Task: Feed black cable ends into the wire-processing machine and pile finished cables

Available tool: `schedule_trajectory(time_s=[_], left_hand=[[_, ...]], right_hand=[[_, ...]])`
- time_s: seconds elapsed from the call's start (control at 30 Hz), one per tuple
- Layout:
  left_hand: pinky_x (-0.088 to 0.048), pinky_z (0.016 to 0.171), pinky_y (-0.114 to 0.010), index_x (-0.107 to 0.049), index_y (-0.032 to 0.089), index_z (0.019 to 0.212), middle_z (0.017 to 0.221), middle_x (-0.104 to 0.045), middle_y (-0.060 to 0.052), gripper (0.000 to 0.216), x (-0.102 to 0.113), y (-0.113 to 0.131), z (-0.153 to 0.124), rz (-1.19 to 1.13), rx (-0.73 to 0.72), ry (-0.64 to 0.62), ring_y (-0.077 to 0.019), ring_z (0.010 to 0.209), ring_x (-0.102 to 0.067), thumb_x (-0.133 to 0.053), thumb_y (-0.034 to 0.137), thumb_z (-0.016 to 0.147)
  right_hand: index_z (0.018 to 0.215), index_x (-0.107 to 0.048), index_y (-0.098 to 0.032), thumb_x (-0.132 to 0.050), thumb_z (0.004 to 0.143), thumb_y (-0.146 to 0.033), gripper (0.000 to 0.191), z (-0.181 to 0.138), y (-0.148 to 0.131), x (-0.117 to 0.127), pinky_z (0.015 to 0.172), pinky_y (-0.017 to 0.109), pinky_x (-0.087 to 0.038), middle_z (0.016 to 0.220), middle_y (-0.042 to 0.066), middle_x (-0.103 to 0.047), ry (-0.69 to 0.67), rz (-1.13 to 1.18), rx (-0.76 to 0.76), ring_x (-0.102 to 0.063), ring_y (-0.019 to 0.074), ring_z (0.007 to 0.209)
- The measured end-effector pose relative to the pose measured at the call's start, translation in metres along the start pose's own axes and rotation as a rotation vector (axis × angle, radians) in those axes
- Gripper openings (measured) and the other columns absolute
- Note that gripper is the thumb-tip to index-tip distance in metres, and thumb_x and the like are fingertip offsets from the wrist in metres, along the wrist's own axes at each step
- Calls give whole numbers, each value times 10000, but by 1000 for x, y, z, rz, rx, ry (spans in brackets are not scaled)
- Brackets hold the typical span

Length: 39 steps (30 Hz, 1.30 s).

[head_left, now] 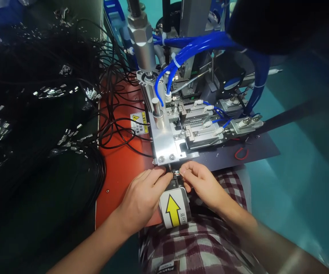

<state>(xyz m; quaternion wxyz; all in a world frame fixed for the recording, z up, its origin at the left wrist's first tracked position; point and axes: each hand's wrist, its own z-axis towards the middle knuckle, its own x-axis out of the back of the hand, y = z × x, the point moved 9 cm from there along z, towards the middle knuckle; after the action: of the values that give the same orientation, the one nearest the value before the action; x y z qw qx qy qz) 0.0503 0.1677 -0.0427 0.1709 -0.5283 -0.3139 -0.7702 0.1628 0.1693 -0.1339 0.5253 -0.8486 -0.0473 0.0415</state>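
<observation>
At the front end of the machine, both my hands meet over a narrow black feed track point(174, 185). My left hand point(143, 194) is closed, thumb and forefinger pinched at the track's left side; they seem to grip a black cable end, mostly hidden by the fingers. From there, short thin wires point(177, 173) with light and coloured strands stick out to the right. My right hand point(203, 182) pinches at the tips of these wires with thumb and forefinger. Just below the fingers is a white label with a yellow arrow point(173, 210), pointing toward the machine.
A metal machine point(164, 140) with pneumatic cylinders and blue air hoses point(201, 43) stands ahead on a red base plate point(121, 175). Many black cables point(115, 91) with silvery ends lie heaped at left. A red wire loop point(241, 153) rests on the dark plate at right.
</observation>
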Motion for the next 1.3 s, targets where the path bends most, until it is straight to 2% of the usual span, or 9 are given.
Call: schedule_trajectory(time_s=[0.2,0.43,0.53,0.67,0.83,1.03,1.3], left_hand=[[-534,677,-332,-626,77,1031,904,-646,-117,240,1,2,0,-7,-15,13,-219,805,-605,-420,93,907],[-463,598,-302,-629,104,1021,853,-619,-91,280,6,7,2,89,-24,8,-188,710,-538,-362,139,945],[-439,596,-311,-621,133,1061,829,-596,-80,311,5,10,1,194,53,-59,-196,710,-511,-337,114,937],[-481,672,-345,-504,98,1245,957,-598,-105,409,-9,13,-7,196,155,-196,-221,805,-525,-357,30,870],[-512,667,-328,-538,64,1166,972,-596,-124,319,-9,13,-5,42,116,-109,-219,805,-523,-373,81,893],[-512,658,-335,-575,65,1143,960,-599,-127,300,-7,5,-4,-33,97,-82,-223,792,-522,-417,113,893],[-499,628,-324,-575,84,1149,952,-612,-116,303,-4,7,-5,-33,85,-53,-219,774,-531,-431,110,885]], right_hand=[[727,-492,-200,-486,906,-401,269,-2,-5,0,529,256,-346,512,-56,-501,-1,-62,18,-447,119,504],[629,-475,-191,-606,774,-422,302,1,-1,-12,491,242,-263,459,-77,-444,-104,296,-145,-357,88,442],[617,-479,-189,-617,772,-445,329,1,-3,-14,505,245,-269,457,-69,-456,-115,312,-129,-370,91,452],[652,-490,-193,-619,769,-492,346,0,-3,-12,503,248,-293,503,-60,-475,-71,291,-72,-402,101,474],[709,-495,-194,-587,814,-469,308,1,4,-8,513,253,-315,502,-66,-471,-29,255,-14,-403,106,481],[737,-501,-194,-545,868,-427,270,1,-1,-1,528,260,-330,526,-59,-475,12,124,43,-412,115,510],[686,-501,-190,-619,802,-453,310,3,8,-11,514,244,-300,487,-74,-453,-81,352,-74,-360,97,472]])
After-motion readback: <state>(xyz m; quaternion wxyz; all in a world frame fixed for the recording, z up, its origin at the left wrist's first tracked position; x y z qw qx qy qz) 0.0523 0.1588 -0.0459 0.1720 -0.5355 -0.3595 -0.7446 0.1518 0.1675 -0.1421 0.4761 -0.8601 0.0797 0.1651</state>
